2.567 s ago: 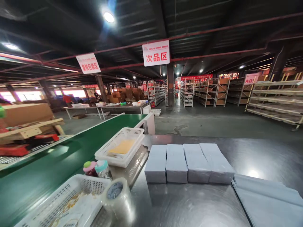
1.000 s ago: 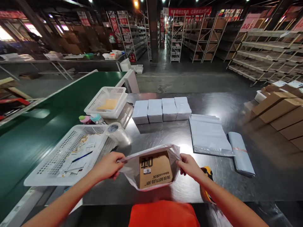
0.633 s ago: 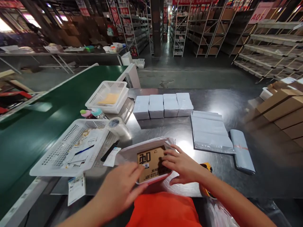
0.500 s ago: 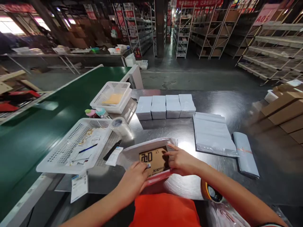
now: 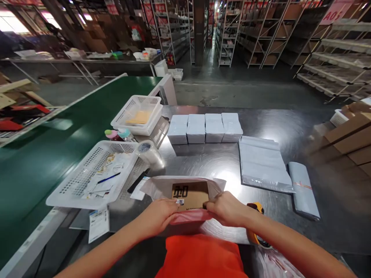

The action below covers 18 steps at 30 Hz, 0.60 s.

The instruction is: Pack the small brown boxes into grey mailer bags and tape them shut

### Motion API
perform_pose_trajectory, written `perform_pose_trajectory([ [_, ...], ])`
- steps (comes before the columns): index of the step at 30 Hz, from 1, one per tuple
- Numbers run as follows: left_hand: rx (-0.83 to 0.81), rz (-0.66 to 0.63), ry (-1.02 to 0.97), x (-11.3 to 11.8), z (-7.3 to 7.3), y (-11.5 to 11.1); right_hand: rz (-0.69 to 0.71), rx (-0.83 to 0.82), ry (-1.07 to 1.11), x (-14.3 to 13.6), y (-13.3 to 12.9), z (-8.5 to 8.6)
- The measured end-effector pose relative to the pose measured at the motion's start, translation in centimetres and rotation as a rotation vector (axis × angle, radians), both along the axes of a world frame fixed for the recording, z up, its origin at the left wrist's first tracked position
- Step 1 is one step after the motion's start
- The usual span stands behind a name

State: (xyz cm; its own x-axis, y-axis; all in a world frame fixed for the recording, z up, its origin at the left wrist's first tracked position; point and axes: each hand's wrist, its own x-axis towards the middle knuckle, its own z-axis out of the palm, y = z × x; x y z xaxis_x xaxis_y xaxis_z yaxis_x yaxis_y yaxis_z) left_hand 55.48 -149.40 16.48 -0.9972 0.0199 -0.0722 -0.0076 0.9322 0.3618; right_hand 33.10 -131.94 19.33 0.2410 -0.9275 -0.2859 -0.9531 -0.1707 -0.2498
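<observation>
A brown cardboard box (image 5: 189,195) lies inside a grey plastic mailer bag (image 5: 158,185) at the near edge of the steel table (image 5: 208,162). My left hand (image 5: 160,215) grips the bag's near flap (image 5: 188,217) on the left. My right hand (image 5: 227,208) pinches the same flap on the right, folding it over the box. Both hands touch the bag and box.
White basket (image 5: 89,173) with papers and a tape roll (image 5: 146,152) sit at left beside a green conveyor (image 5: 58,143). Packed grey parcels (image 5: 204,127), flat mailers (image 5: 262,164), a rolled mailer (image 5: 303,191) and a yellow tape dispenser (image 5: 256,208) lie around. Cardboard boxes (image 5: 348,135) stack at right.
The view dropped from the warehouse to the table. My hands held the bag open, pressed the box flat, then moved to the near flap and folded it up.
</observation>
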Motion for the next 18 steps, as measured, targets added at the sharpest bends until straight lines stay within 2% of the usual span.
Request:
perform_pose_trajectory([
  [4,-0.195,0.059,0.22,-0.5,-0.9,-0.4,-0.201,-0.049,-0.008,0.2,-0.9,-0.3],
  [8,-0.33,0.095,0.405,-1.0,-1.6,-0.2,-0.362,-0.117,-0.018,0.6,-1.3,-1.8],
  [13,-0.409,0.025,0.499,-1.4,-1.8,0.1,-0.322,-0.14,0.004,0.9,-1.4,-3.0],
  [16,-0.538,0.189,0.622,-1.3,-1.3,1.4,-0.301,-0.158,0.039,1.2,-1.4,-3.2],
  [18,-0.516,0.26,0.751,-0.8,-1.2,3.1,-0.268,-0.14,0.055,1.5,-1.3,-3.2],
])
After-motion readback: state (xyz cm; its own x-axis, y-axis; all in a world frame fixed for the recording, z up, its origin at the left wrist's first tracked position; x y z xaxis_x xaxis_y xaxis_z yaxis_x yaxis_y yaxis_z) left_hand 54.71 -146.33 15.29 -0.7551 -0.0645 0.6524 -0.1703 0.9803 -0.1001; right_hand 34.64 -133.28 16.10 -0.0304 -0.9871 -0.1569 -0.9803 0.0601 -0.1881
